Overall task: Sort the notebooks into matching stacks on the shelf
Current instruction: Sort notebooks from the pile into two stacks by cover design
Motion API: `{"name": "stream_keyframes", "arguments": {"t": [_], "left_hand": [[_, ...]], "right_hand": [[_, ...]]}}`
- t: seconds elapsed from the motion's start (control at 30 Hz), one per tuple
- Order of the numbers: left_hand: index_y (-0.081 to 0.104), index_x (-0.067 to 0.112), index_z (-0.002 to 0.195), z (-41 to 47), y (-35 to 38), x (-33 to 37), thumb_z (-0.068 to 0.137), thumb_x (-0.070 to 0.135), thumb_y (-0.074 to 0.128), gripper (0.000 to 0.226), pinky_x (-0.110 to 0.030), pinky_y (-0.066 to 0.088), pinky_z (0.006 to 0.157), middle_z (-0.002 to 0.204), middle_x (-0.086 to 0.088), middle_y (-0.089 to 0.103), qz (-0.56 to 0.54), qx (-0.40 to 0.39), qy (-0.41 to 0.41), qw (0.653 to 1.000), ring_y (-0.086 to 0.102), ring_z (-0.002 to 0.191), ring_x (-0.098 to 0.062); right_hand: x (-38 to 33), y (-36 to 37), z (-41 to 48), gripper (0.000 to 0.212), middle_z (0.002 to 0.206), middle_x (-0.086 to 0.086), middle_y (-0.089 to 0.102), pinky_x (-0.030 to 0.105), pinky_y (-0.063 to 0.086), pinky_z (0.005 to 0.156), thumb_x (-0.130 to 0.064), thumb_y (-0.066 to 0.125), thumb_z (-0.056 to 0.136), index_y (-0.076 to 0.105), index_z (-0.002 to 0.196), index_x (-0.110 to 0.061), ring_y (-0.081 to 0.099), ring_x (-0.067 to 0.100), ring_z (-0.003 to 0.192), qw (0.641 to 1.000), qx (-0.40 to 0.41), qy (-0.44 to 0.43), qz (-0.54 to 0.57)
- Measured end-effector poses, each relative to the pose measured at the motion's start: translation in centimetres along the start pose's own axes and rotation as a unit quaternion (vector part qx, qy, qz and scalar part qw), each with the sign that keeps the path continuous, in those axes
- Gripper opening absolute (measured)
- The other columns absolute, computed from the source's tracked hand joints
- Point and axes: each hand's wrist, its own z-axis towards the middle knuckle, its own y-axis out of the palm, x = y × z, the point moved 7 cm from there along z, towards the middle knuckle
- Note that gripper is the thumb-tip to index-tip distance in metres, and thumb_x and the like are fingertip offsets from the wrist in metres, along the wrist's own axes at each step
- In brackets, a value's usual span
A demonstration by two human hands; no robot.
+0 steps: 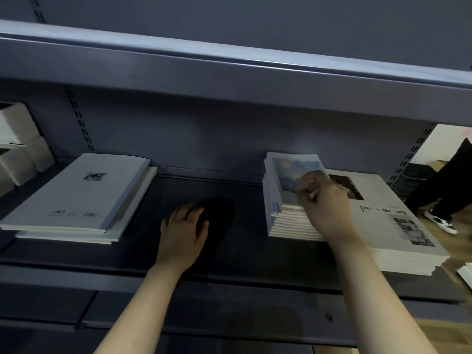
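Three notebook stacks lie on the dark shelf. At the left are two large pale grey notebooks, slightly offset. Right of the middle stands a tall stack of small notebooks with a blue painted cover. Beside it on the right is a stack of large white notebooks with black photos and lettering. My right hand sits over the right edge of the small stack, its curled fingers pinching the top blue-cover notebook. My left hand rests palm down on the bare shelf between the stacks, holding nothing.
An upper shelf overhangs close above. White boxes fill the shelf's far left end. A person's dark trouser leg and a sneaker stand on the wooden floor at the right, past the shelf end.
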Motion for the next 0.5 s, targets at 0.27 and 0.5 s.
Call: {"name": "stream_keyframes", "arguments": {"t": [0.27,0.5], "left_hand": [[0.059,0.010,0.124,1.5,-7.1,-8.4,0.084,0.020,0.064,0.042,-0.051,0.035,0.099,0.130,-0.016,0.055,0.082,0.074,-0.093,0.990,0.048,0.120,-0.039],[0.047,0.012,0.132,1.6,-9.6,-13.4,0.078,0.034,0.068,0.062,-0.049,0.033,0.100,0.134,-0.016,0.048,0.153,0.003,-0.208,0.966,0.041,0.124,-0.037]], "right_hand": [[-6.4,5.0,-2.4,0.014,0.080,-0.012,0.061,0.014,0.038,0.059,-0.017,0.067,0.087,0.065,0.100,-0.022,0.055,0.002,0.066,0.993,-0.086,-0.012,0.086],[-8.0,10.0,-4.6,0.019,0.092,-0.016,0.062,0.008,0.043,0.071,-0.019,0.066,0.089,0.064,0.107,-0.025,0.060,0.001,0.083,0.979,-0.168,0.019,0.114]]}}
